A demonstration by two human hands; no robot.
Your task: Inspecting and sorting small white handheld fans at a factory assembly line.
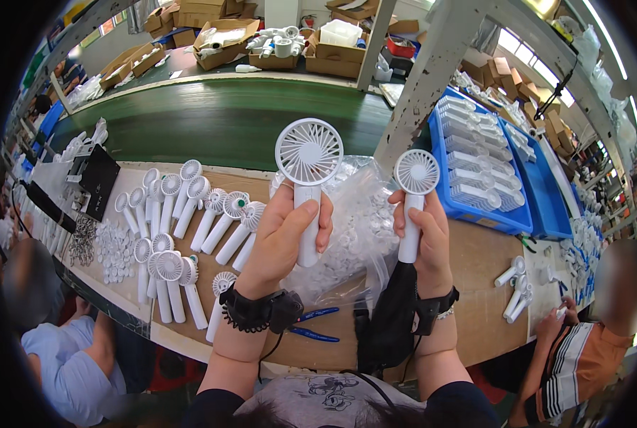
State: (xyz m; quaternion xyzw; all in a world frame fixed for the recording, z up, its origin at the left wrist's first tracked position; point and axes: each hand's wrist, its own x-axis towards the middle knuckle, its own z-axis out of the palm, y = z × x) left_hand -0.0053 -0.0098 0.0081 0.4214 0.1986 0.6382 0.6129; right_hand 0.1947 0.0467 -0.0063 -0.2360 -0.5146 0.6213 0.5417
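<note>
Handheld fans, white: we hold one in each hand, raised over the desk. Left hand: fingers curled closed round the handle of the left fan, thumb across its front, grille up. Right hand: fingers likewise wrapped round the handle of the right fan, thumb on the front. The two fans are well apart. From this side both look whole, head joined to handle; their backs are hidden, so we cannot tell if anything is lacking there.

Below the left fan, blue-handled pliers lie on the desk, untouched. Behind and between our hands, a clear bag bulges with small white parts: unused stock, we judge. Off to the left, a cluster of fans lies in loose rows, heads already on handles; a few show a touch of green, meaning unclear. Beside it, a heap of white discs, all loose.

On the right, a blue tray holds stacked white shells, apparently not yet made up; much seems left.

Farther off, a green belt crosses; beyond it, cardboard boxes carry more white pieces.
</note>
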